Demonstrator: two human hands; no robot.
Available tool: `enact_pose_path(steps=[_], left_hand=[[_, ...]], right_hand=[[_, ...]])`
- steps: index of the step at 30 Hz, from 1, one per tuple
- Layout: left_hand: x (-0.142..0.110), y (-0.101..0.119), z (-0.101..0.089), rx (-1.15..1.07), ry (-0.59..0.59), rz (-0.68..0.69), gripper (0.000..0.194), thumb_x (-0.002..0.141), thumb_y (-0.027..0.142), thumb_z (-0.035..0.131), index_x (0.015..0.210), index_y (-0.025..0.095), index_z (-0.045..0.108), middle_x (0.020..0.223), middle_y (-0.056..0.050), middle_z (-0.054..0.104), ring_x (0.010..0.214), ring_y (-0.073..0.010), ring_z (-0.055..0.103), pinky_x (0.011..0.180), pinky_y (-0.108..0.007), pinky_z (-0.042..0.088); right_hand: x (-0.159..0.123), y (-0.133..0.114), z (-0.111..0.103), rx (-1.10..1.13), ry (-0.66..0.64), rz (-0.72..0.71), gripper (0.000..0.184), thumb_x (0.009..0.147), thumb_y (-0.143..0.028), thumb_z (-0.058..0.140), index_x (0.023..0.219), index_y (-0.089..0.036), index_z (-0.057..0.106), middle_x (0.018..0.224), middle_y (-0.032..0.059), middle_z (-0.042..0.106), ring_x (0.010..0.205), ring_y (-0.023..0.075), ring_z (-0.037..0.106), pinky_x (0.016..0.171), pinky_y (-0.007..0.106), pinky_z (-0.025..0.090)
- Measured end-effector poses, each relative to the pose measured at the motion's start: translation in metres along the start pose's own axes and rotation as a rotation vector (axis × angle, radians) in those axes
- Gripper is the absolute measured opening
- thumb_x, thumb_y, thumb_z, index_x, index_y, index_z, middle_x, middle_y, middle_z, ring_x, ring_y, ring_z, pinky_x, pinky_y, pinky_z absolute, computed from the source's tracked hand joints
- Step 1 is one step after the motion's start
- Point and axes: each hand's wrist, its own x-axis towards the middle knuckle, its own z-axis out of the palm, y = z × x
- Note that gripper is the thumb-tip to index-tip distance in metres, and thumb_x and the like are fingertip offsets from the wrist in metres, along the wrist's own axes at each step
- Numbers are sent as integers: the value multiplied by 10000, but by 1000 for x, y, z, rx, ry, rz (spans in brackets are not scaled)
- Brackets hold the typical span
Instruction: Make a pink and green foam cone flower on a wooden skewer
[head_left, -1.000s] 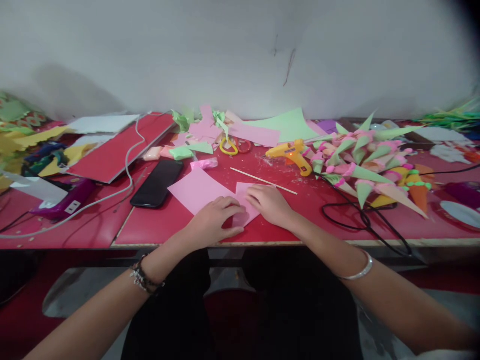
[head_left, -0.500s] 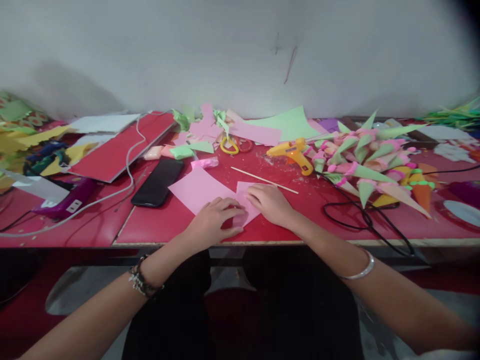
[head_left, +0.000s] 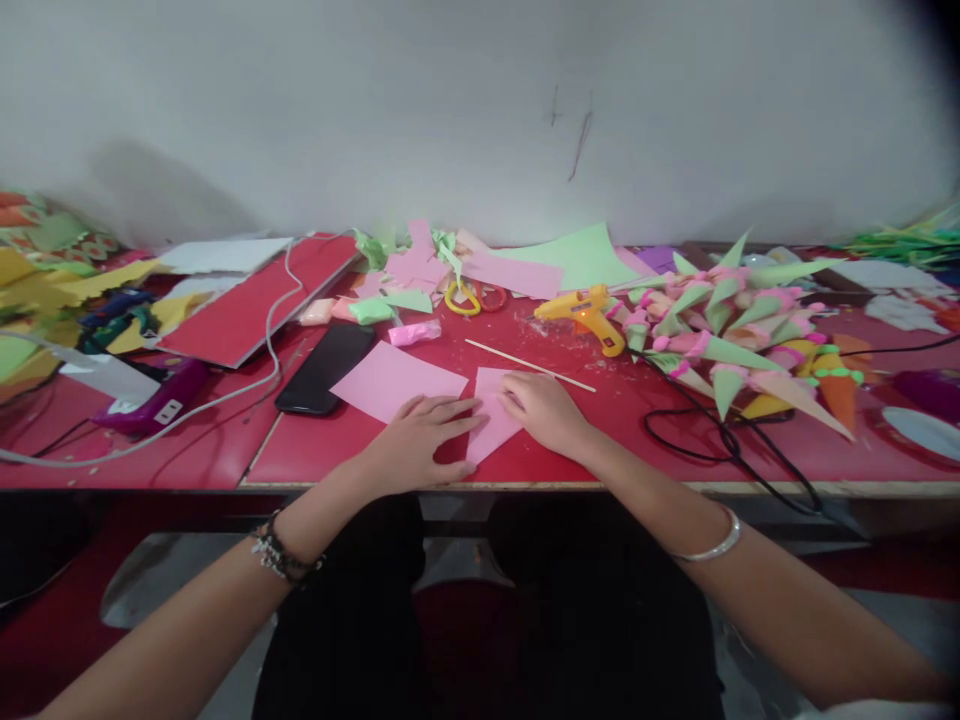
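Observation:
A small pink paper piece (head_left: 489, 428) lies on the red table close to its front edge. My right hand (head_left: 551, 412) presses on its upper right part, fingers bent and closed against the paper. My left hand (head_left: 420, 445) lies palm down with fingers spread, its fingertips at the left edge of that paper. Partly under the left hand is a second, larger pink paper sheet (head_left: 390, 378). Behind both papers a thin wooden stick (head_left: 529, 364) lies slantwise.
A yellow glue gun (head_left: 589, 315) and its black cord lie right of the stick, beside a pile of paper cones (head_left: 727, 320). A black phone (head_left: 324, 370) lies left. Yellow-handled scissors (head_left: 463, 298), paper scraps, a red board (head_left: 255, 305) and a white cable (head_left: 274, 330) surround the work.
My left hand has flattened, and its fingers have slid slightly left over the small pink paper. The right hand stays nearly in place. The whole view has shifted a little.

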Motion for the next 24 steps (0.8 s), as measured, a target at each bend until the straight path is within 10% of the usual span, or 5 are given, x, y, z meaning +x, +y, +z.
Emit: enact_pose_path(steps=[7, 12, 24], left_hand=[[-1, -5, 0, -8, -47, 34, 606, 787, 554, 389, 1339, 354, 240, 1437, 16, 232, 1296, -246, 211, 1046, -471, 108], [-2, -6, 2, -13, -53, 35, 633, 778, 575, 391, 1343, 333, 240, 1439, 8, 227, 1304, -238, 198, 1051, -467, 97], [-2, -2, -2, 2, -96, 9, 602, 800, 553, 374, 1346, 354, 216, 1447, 38, 193, 1315, -229, 165, 1058, -458, 67]], right_hand=[[-21, -4, -10, -93, 77, -86, 286, 805, -182, 446, 1074, -189, 543, 1013, 105, 526, 935, 230, 442, 812, 352, 348], [-48, -23, -20, -76, -43, -338, 298, 834, -215, 436, 1081, -301, 579, 1051, 78, 507, 1040, 229, 397, 931, 424, 273], [-56, -12, -37, -187, -56, -295, 288, 807, -227, 455, 1032, -260, 631, 983, 82, 557, 967, 230, 428, 915, 420, 305]])
